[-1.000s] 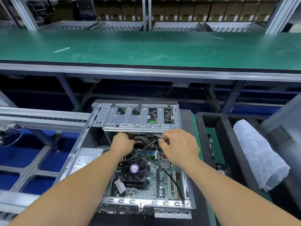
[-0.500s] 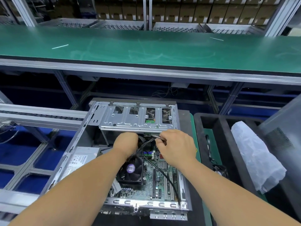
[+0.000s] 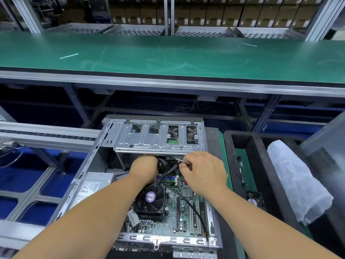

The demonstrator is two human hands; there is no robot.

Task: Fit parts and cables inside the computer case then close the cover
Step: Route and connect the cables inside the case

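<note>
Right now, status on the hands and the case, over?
Left hand reaching under drive cage, grip hidden. Right hand pinching black cable. Computer case open, cover not on.

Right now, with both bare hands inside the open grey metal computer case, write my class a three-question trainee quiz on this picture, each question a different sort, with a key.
1. True or false: the silver metal drive cage sits at the far end of the open grey metal computer case.
2. Multiple choice: the black square cooling fan with the purple centre label lies
A. under the left forearm
B. on the green conveyor belt
C. in the black foam tray
3. Fill in: the right hand pinches a thin ____ tool.

Key: 1 true; 2 A; 3 metal. The left hand reaches under the cage; its fingers are hidden.
</note>
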